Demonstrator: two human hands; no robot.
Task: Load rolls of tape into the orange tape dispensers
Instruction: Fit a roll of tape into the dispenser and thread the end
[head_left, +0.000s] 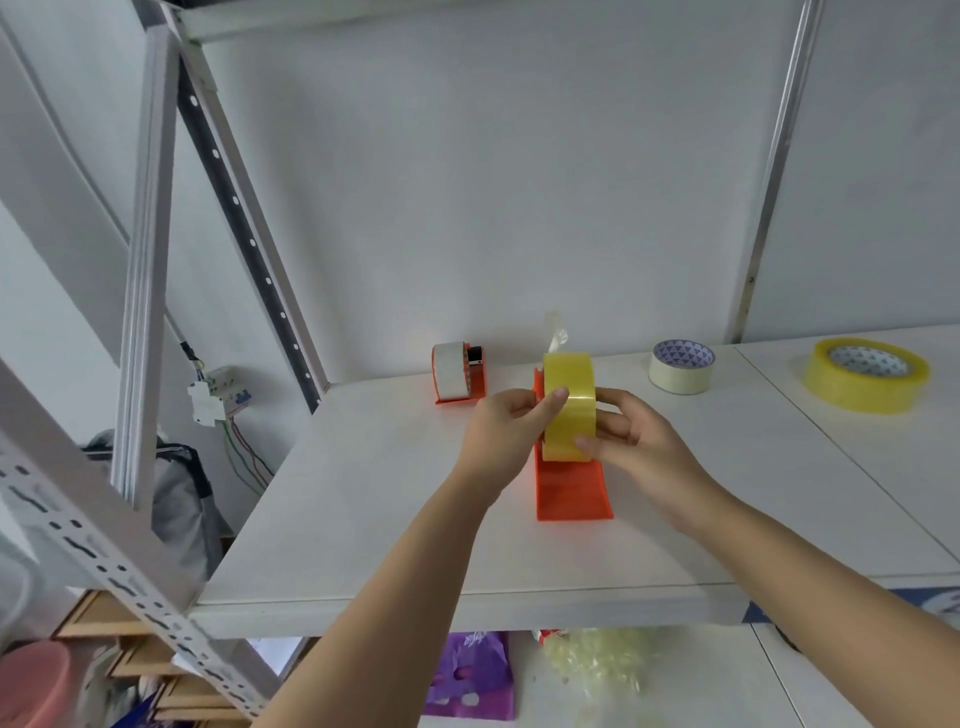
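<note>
Presently, fingertips (558, 393) of the left hand (506, 434) and right hand (636, 441) pinch opposite sides of the yellow tape roll (569, 402), held upright in the near orange dispenser (571, 493) on the white shelf (389, 509). A second dispenser (460, 371), loaded with white tape, stands behind.

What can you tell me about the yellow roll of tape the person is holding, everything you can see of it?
The yellow tape roll is a wide, glossy, translucent roll, standing on edge with its band facing the camera. It sits in the near orange dispenser, at its far end. The left hand pinches its left side, thumb on the band; the right hand grips its right side, a fingertip low on the band. A crumpled clear tape end sticks up just behind it. Its core is hidden.
</note>
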